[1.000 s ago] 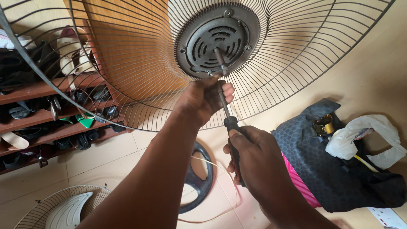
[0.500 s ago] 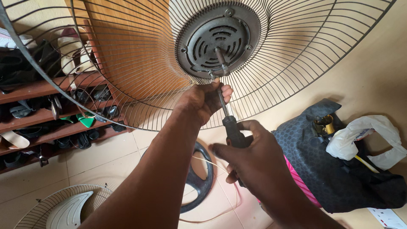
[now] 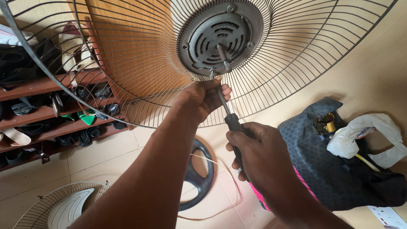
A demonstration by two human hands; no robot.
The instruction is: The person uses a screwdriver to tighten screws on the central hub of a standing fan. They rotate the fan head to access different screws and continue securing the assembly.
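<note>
Screwdriver (image 3: 231, 123) slanting up-left, tip at screw on lower rim of grey motor plate (image 3: 220, 36), inside wire fan guard (image 3: 296, 55). Right hand (image 3: 258, 154) fingers wrapped tight round black handle. Left hand (image 3: 203, 97) nearer plate, fingers pinching shaft near tip. Dark patterned bag (image 3: 322, 169), white plastic bag (image 3: 369, 135) at right on floor.

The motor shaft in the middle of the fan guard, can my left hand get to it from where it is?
Probably yes: the left hand sits just below the bare motor shaft, nothing between them.

Bag (image 3: 339, 169) right — shoe rack (image 3: 46, 114) left, seemingly.
</note>
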